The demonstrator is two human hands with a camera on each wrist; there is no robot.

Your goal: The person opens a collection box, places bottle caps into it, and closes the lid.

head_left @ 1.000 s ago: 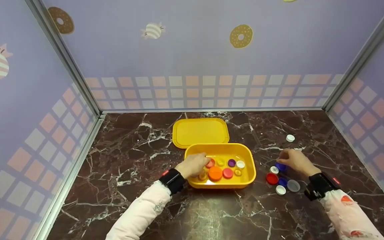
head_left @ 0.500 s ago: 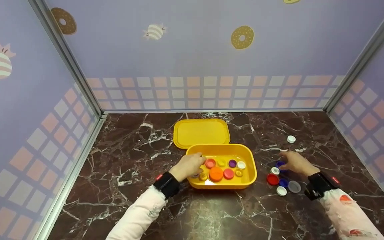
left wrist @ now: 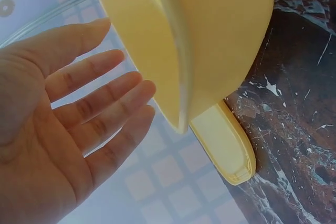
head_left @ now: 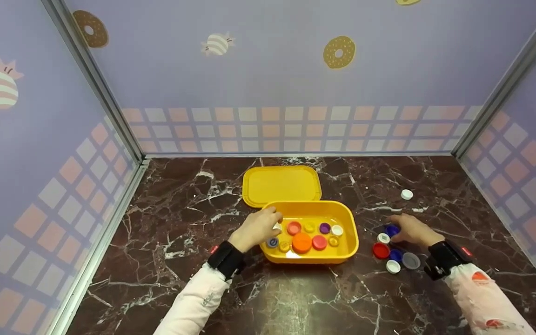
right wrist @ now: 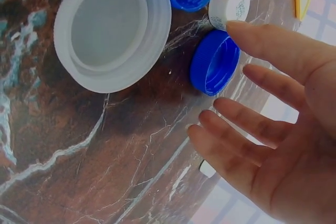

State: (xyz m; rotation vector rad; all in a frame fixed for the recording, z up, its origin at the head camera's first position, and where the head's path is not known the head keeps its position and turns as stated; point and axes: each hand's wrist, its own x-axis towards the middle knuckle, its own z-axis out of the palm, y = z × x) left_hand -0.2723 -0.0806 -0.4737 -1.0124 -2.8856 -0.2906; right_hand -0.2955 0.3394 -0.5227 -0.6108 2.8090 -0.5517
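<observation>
My left hand (head_left: 255,229) hovers over the left end of a yellow plastic box (head_left: 311,259), its fingers relaxed and holding nothing. Bottle caps lie spread inside the box: an orange cap (head_left: 302,243) is the largest, with a pink cap (head_left: 319,242), a purple cap (head_left: 325,228) and several others around it. A grey-blue cap (head_left: 272,242) shows just below the left fingers. My right hand (head_left: 414,229) is beside a loose cluster of caps on the table, nearest a blue cap (right wrist: 215,64). In the right wrist view its palm is bare and its fingers spread.
Behind the box lies its flat yellow lid (head_left: 282,186). Right of the box, a red cap (head_left: 381,250), a translucent cap (head_left: 411,260) and a white cap (head_left: 393,266) sit close together. Another white cap (head_left: 406,194) lies farther back. Patterned walls (head_left: 296,79) enclose the marble-look table.
My left hand has drawn back leftward from the caps, uncovering the grey-blue cap at the box's left end. The right hand has shifted slightly, showing more of the blue cap.
</observation>
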